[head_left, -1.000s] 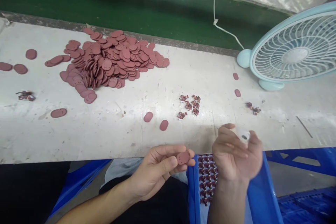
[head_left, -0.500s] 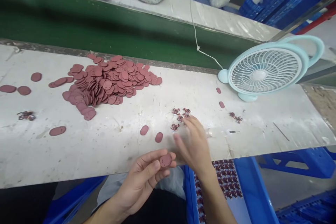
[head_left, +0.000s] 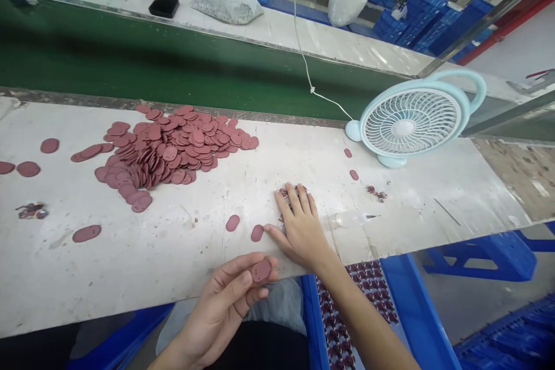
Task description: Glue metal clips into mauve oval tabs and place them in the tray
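The right hand [head_left: 301, 232] has let go of the translucent bottle [head_left: 346, 218], now lying beside it on the table [head_left: 173, 260], and spreads over small dark parts [head_left: 284, 192], evidently freed for them; the left hand [head_left: 214, 306], apart, pinches a maroon disc [head_left: 261, 270] at the near edge.

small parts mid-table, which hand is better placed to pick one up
Likely the right hand: it is spread over the small parts, with nothing visible in its grip. The left hand is farther from them and already holds an oval disc.
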Demonstrator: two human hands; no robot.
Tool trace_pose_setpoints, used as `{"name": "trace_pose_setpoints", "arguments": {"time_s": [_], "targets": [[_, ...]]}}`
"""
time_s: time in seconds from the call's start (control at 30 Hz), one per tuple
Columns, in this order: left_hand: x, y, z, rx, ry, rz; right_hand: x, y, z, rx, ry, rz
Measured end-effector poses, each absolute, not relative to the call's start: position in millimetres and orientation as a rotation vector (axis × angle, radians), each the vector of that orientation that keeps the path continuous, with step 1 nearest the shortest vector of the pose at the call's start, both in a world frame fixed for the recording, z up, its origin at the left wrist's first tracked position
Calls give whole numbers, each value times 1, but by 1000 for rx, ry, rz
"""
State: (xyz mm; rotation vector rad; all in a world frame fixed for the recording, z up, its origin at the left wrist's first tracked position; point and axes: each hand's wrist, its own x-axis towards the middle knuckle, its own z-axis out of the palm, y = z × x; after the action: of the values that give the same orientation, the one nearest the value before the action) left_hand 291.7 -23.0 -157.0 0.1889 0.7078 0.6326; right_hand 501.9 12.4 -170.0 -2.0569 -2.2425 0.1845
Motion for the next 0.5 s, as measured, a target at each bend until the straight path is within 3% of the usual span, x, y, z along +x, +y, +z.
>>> {"name": "trace_pose_setpoints", "arguments": {"time_s": [0.5], "targets": [[287, -25, -155, 248, 742, 579, 517, -44, -137, -2020, -2148, 260]]}}
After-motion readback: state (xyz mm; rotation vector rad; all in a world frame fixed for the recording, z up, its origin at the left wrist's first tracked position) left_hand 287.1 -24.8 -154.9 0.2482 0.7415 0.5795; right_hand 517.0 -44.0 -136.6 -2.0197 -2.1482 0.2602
